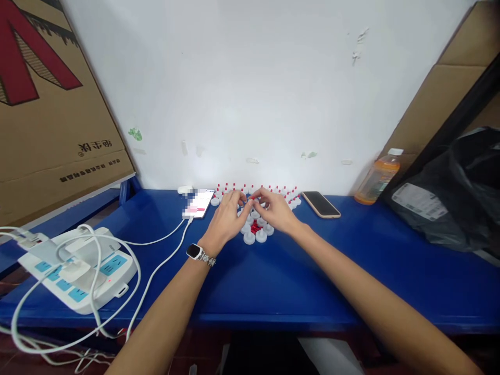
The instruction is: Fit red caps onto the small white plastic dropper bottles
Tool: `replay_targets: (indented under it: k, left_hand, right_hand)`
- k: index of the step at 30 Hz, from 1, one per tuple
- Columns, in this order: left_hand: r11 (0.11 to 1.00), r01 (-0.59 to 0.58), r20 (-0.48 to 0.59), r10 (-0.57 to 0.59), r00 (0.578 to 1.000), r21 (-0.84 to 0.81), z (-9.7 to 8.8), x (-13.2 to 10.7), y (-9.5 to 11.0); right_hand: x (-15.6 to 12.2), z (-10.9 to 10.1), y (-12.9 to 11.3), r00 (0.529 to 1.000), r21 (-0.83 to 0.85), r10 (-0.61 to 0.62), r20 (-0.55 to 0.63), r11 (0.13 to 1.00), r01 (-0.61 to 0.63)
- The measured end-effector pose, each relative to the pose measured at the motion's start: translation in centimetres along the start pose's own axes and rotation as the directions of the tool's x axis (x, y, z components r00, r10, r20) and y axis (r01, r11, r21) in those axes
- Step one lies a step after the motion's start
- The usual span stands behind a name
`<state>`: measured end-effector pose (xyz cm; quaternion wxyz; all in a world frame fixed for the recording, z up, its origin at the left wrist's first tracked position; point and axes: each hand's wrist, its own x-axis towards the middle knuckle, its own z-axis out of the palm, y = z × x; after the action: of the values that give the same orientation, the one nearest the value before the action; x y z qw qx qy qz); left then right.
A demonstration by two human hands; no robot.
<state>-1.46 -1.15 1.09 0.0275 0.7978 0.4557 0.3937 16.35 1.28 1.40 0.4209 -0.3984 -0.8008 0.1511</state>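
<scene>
My left hand (231, 214) and my right hand (274, 209) meet above the middle of the blue table, fingertips pinched together. A small red cap (252, 198) shows between the right fingertips. What the left fingers grip is mostly hidden behind them. Just below my hands, white nozzle caps (249, 238) without red tips stand around a small heap of red caps (255, 226). Behind my hands, along the wall, stand several rows of white nozzle caps with red tips (292, 197), partly covered by my fingers.
A phone with a cable (203, 202) lies left of the caps, and a dark-screened phone (321, 203) right of them. A power strip (113, 278) with looped white cables is at left. An orange drink bottle (378, 179) and a black bag (449, 187) stand at right.
</scene>
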Motion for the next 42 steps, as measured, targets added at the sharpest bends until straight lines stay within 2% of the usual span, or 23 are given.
replay_targets:
  k: [4, 6, 8, 13, 17, 22, 27, 29, 32, 34, 36, 38, 40, 42]
  left_hand:
    - [0.984, -0.137, 0.121, 0.123, 0.985, 0.116, 0.6, 0.2, 1.5]
    - [0.967, -0.195, 0.135, 0.174, 0.975, 0.162, 0.6, 0.4, 1.7]
    - [0.965, -0.204, 0.133, 0.183, 0.974, 0.167, 0.8, 0.6, 1.8]
    - [0.997, -0.068, 0.045, 0.066, 0.997, 0.041, 2.0, 0.9, 2.4]
    - [0.995, 0.032, -0.021, -0.035, 0.999, -0.096, 2.8, 0.9, 2.9]
    - [0.947, 0.166, -0.008, -0.175, 0.985, -0.275, 2.8, 1.0, 3.5]
    - [0.911, 0.213, 0.038, -0.213, 0.976, -0.353, 2.8, 1.0, 3.4]
    - [0.943, 0.17, 0.058, -0.16, 0.985, -0.285, 2.5, 0.8, 3.1]
    - [0.997, -0.008, 0.079, 0.014, 0.997, -0.076, 1.7, 0.5, 2.7]
    - [0.991, -0.131, 0.105, 0.127, 0.986, 0.033, 1.4, 0.5, 2.5]
    - [0.979, -0.192, 0.118, 0.184, 0.976, 0.065, 1.5, 0.6, 2.5]
    - [0.987, -0.157, 0.088, 0.154, 0.984, 0.025, 1.8, 0.8, 2.6]
    - [0.996, -0.04, 0.021, 0.042, 0.999, -0.079, 2.0, 1.0, 2.7]
    - [0.978, 0.089, -0.056, -0.101, 0.993, -0.187, 1.9, 1.1, 2.6]
  right_hand:
    - [-2.6, -0.5, -1.2, 0.994, 0.042, -0.032, -0.106, 0.998, 0.037]
    - [-2.8, -0.5, -1.3, 0.988, 0.041, -0.032, -0.15, 0.998, 0.038]
    - [-2.8, -0.5, -1.4, 0.985, 0.038, -0.039, -0.169, 0.998, 0.046]
    - [-3.0, -1.1, -1.5, 0.971, -0.045, -0.108, -0.214, 0.994, 0.1]
    - [-3.3, -1.1, -1.8, 0.961, -0.119, -0.149, -0.232, 0.985, 0.124]
    - [-3.3, -0.3, -2.1, 0.944, -0.181, -0.186, -0.271, 0.974, 0.14]
    - [-3.3, -0.2, -1.8, 0.939, -0.154, -0.159, -0.305, 0.981, 0.116]
    - [-3.3, -0.3, -1.6, 0.944, -0.079, -0.132, -0.303, 0.99, 0.113]
    - [-3.4, -0.5, -1.3, 0.961, 0.076, -0.055, -0.271, 0.994, 0.078]
    - [-3.4, -0.5, -1.4, 0.974, 0.168, -0.007, -0.228, 0.985, 0.046]
    - [-3.5, -0.7, -1.7, 0.981, 0.197, 0.006, -0.196, 0.98, 0.033]
    - [-3.5, -1.0, -1.8, 0.98, 0.133, -0.029, -0.196, 0.989, 0.056]
    - [-3.5, -1.6, -1.6, 0.97, 0.011, -0.073, -0.233, 0.997, 0.077]
    - [-3.5, -2.5, -1.0, 0.952, -0.1, -0.069, -0.3, 0.994, 0.041]
